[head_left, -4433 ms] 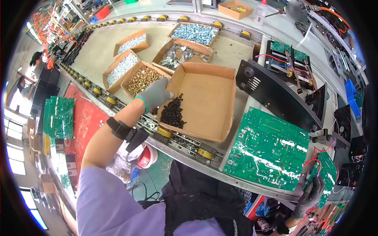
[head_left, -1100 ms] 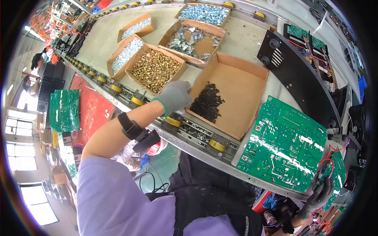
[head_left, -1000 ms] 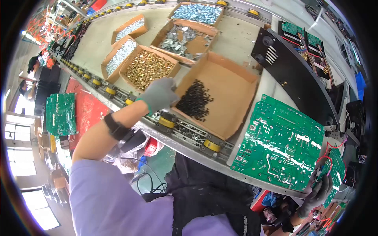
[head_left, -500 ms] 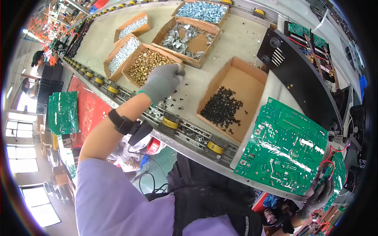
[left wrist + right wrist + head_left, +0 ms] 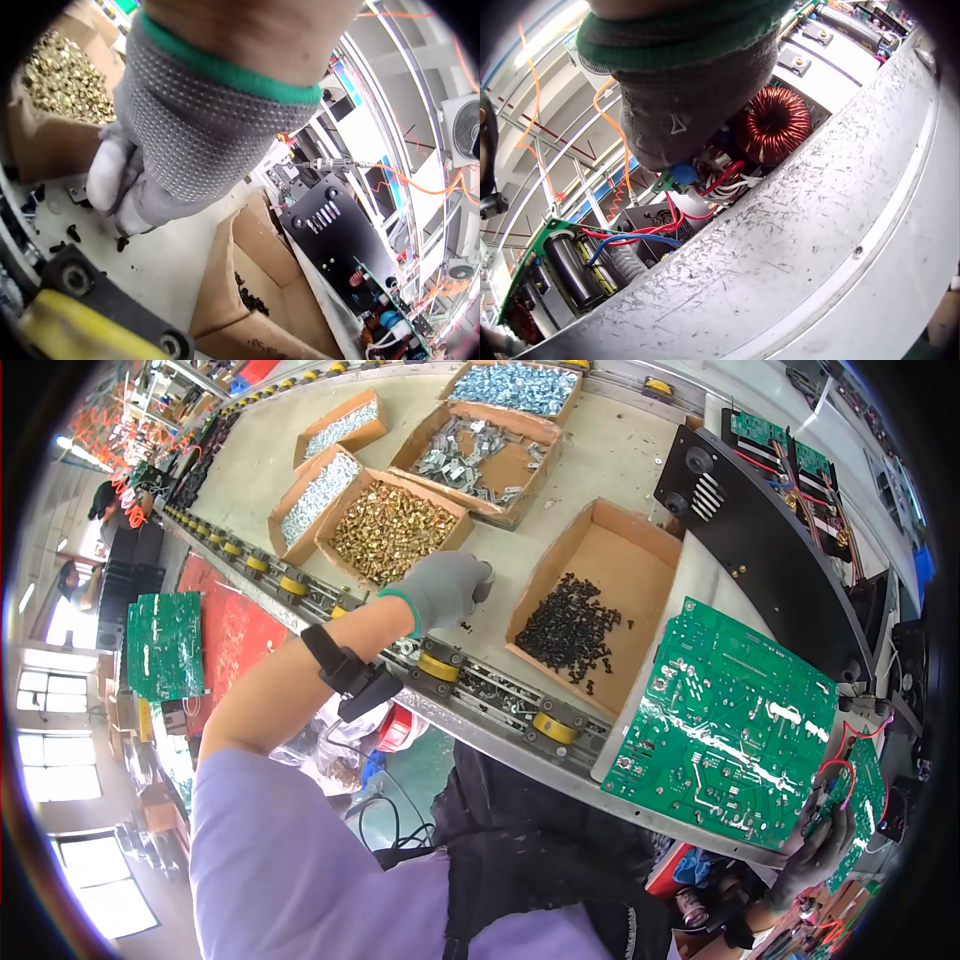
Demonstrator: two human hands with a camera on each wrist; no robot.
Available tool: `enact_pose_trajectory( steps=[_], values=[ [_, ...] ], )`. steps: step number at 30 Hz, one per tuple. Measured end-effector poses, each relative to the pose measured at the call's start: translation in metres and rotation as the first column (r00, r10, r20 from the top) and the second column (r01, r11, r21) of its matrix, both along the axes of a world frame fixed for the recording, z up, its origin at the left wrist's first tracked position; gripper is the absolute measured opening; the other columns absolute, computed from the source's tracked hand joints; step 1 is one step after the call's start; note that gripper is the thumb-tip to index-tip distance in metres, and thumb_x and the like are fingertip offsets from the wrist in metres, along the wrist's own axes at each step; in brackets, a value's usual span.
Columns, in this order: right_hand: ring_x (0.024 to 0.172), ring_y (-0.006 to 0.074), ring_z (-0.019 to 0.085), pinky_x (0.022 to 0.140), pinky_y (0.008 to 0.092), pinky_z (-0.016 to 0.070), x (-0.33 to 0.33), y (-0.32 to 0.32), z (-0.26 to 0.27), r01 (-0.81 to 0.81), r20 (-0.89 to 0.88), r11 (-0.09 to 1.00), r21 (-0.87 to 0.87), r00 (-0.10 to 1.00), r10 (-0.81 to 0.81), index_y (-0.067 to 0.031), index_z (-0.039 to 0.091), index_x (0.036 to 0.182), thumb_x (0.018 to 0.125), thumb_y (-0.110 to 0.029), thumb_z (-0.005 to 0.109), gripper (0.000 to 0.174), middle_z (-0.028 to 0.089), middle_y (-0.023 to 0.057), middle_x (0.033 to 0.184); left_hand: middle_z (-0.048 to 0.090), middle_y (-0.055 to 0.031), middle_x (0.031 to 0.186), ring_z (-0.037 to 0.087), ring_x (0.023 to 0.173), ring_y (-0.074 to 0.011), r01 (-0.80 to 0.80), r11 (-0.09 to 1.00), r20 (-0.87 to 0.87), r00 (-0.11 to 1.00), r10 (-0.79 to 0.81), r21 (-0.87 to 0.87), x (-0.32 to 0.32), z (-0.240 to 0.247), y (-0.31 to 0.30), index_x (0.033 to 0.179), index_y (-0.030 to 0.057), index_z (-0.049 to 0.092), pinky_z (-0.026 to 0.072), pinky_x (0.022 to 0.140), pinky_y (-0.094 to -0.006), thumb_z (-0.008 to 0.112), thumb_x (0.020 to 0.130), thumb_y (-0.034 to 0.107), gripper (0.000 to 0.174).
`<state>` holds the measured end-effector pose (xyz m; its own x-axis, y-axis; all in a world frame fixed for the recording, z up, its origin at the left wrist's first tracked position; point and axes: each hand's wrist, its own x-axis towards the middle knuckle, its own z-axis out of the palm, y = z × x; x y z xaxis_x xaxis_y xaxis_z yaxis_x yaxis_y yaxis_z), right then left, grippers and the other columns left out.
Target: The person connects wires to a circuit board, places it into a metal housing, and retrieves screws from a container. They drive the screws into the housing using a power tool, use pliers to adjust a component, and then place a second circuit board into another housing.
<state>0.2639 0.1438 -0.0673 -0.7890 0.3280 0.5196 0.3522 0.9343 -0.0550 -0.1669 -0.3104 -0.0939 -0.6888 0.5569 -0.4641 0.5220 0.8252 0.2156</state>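
In the head view my gloved left hand point(image 5: 447, 592) is low over the table between a box of gold-coloured fasteners point(image 5: 392, 530) and a carton with black screws point(image 5: 570, 622). Its fingers curl inward. The left wrist view shows a loose black screw point(image 5: 122, 244) right at the fingertips and others lying nearby; I cannot tell whether the fingers hold any. My gloved right hand point(image 5: 825, 847) grips the edge of a green circuit board point(image 5: 858, 810) beside the table's front corner. In the right wrist view its fingers lie by a blue component and a copper coil point(image 5: 774, 124).
A large green circuit board point(image 5: 725, 725) lies near the front edge, with a black panel point(image 5: 760, 550) behind it. Further cartons hold metal clips point(image 5: 480, 460), blue-silver parts point(image 5: 515, 388) and white parts point(image 5: 318, 500). A roller rail point(image 5: 440, 665) runs along the front.
The carton of black screws has shifted right, away from the gold fasteners, uncovering loose screws. My left hand left its wall, rose near the gold box, then came down over them. My right hand stays put.
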Motion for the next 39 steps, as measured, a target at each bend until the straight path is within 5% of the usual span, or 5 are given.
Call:
enact_pose_trajectory(
  steps=[11,13,16,26,39],
  values=[
    [0.107,0.034,0.058,0.09,0.0423,0.0452,-0.001,0.001,0.0,0.007,0.002,1.0,0.007,1.0,-0.007,0.0045,0.058,0.118,0.097,-0.008,0.05,0.026,0.059,0.0192,0.12,0.064,-0.0131,0.092,0.063,0.084,-0.0285,-0.126,0.988,0.042,0.991,0.13,-0.09,-0.002,0.032,0.02,0.086,0.0071,0.064,0.0505,0.075,-0.0371,0.069,0.073,0.013,0.016],
    [0.107,0.0341,0.058,0.09,0.0421,0.0452,0.001,0.0,-0.001,-0.007,0.014,1.0,0.016,1.0,0.007,0.0046,0.058,0.119,0.097,-0.008,0.05,0.026,0.059,0.0194,0.12,0.064,-0.0093,0.085,0.063,0.078,-0.0225,-0.234,0.781,0.325,0.945,0.041,0.58,-0.006,0.044,0.005,0.091,0.0082,0.066,0.0507,0.075,-0.0343,0.073,0.072,0.016,0.021],
    [0.107,0.0345,0.058,0.09,0.042,0.0457,0.001,0.001,-0.002,0.007,0.006,1.0,0.005,1.0,-0.007,0.0047,0.058,0.119,0.097,-0.007,0.049,0.027,0.059,0.02,0.12,0.063,-0.006,0.079,0.062,0.074,-0.0185,-0.104,0.969,-0.035,0.993,0.115,0.225,-0.003,0.052,-0.004,0.096,0.0083,0.067,0.0508,0.075,-0.0333,0.074,0.073,0.017,0.026],
    [0.107,0.0348,0.059,0.089,0.0419,0.0468,0.002,0.001,-0.001,-0.004,0.01,1.0,0.03,1.0,0.004,0.0048,0.058,0.12,0.096,-0.006,0.05,0.027,0.06,0.0202,0.12,0.069,-0.0154,0.093,0.066,0.092,-0.035,-0.089,0.94,-0.138,0.989,0.046,-0.329,0.024,0.012,-0.008,0.098,0.0083,0.065,0.0528,0.079,-0.0418,0.063,0.082,0.01,0.017],
    [0.107,0.0344,0.059,0.09,0.0418,0.0466,0.002,0.002,-0.001,0.018,0.018,0.999,0.027,1.0,-0.019,0.0043,0.058,0.12,0.097,-0.007,0.05,0.027,0.06,0.0195,0.12,0.067,-0.0103,0.08,0.066,0.08,-0.0287,-0.126,0.987,-0.061,0.991,0.121,-0.094,0.009,0.04,-0.011,0.088,0.009,0.065,0.0512,0.073,-0.0381,0.066,0.075,0.01,0.014]
  ],
)
